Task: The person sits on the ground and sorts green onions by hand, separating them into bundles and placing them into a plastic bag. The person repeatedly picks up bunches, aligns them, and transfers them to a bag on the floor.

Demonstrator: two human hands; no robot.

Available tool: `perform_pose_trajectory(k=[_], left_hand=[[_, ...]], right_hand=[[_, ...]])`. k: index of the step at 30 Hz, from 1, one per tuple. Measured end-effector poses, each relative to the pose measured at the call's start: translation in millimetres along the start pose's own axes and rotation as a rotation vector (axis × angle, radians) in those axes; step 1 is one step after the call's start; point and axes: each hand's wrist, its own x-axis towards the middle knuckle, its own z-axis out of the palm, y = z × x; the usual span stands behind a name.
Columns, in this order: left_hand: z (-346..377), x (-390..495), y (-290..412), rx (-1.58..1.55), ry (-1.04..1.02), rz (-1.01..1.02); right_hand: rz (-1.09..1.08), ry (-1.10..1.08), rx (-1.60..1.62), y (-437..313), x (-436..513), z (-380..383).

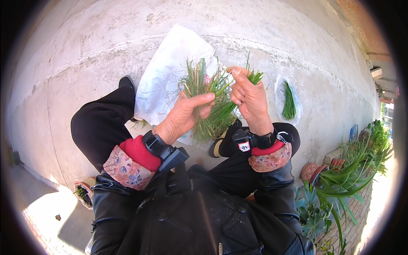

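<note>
My left hand (178,116) grips a loose, tangled bunch of grass-like greens (197,78), with dry strands and thin roots sticking out. In my right hand (252,98) is a neater bundle of slim green stalks (256,77), probably chives, whose other ends come out below the palm. My right thumb and forefinger also pinch the tip of a thin stalk beside the left bunch. Under both hands lies a heap of similar greens (204,130), partly hidden by them. A white plastic sack (169,68) is spread beneath the heap.
To the right, a clear plastic bag (298,110) holds a tidy bundle of green stalks (288,102) on the concrete floor (95,41). Potted plants (344,178) line the right side. A small planter (83,194) stands at the lower left. My bent legs (98,121) flank the sack.
</note>
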Motion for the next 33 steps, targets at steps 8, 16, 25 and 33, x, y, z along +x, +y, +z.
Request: perform_pose_trajectory(k=[8, 16, 25, 33], left_hand=[[-2.7, 0.8, -0.8, -0.039, 0.058, -0.026], [-0.8, 1.7, -0.9, -0.05, 0.077, -0.026], [-17.3, 7.0, -2.4, -0.1, 0.013, -0.028], [-16.0, 8.7, -1.5, -0.145, 0.073, -0.026]], right_hand=[[-0.185, 0.099, 0.061, -7.2, 1.6, -5.7], [-0.03, -0.101, 0.156, -3.2, 0.1, -2.5], [-0.47, 0.293, 0.182, -43.7, 4.0, -40.6], [-0.425, 0.121, 0.085, -57.0, 1.3, -57.6]])
